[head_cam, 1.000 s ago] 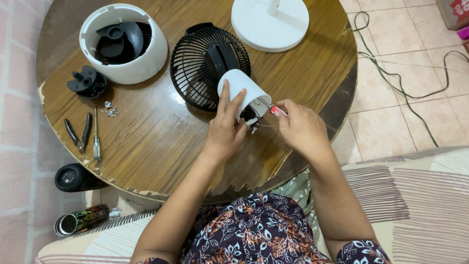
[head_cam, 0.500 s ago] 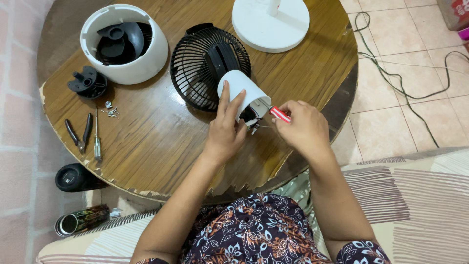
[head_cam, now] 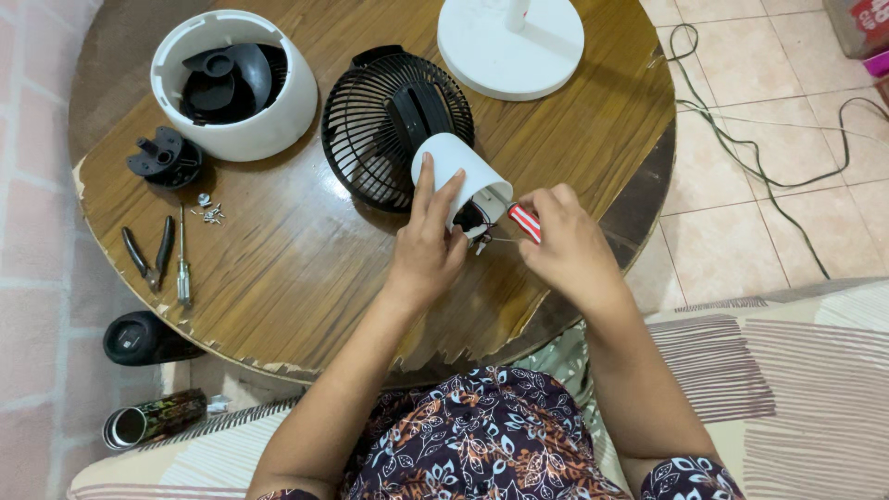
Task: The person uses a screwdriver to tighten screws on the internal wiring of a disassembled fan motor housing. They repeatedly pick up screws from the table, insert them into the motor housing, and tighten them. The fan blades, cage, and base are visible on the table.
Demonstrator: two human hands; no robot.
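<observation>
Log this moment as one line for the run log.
left hand: steadies white housing | right hand: grips red-handled tool at housing's open end | black fan grille behind | pliers, screws left on table

Soft, even daylight fills the scene, bright without harshness. The varnished tabletop (head_cam: 278,268) carries a pale sheen toward its far edge and right side. Shadows are short and diffuse, gathering just under the left hand (head_cam: 428,255) and right hand (head_cam: 567,248). Focus is sharp throughout, with no motion blur. Mild wide-angle bending shows near the frame's corners.
</observation>
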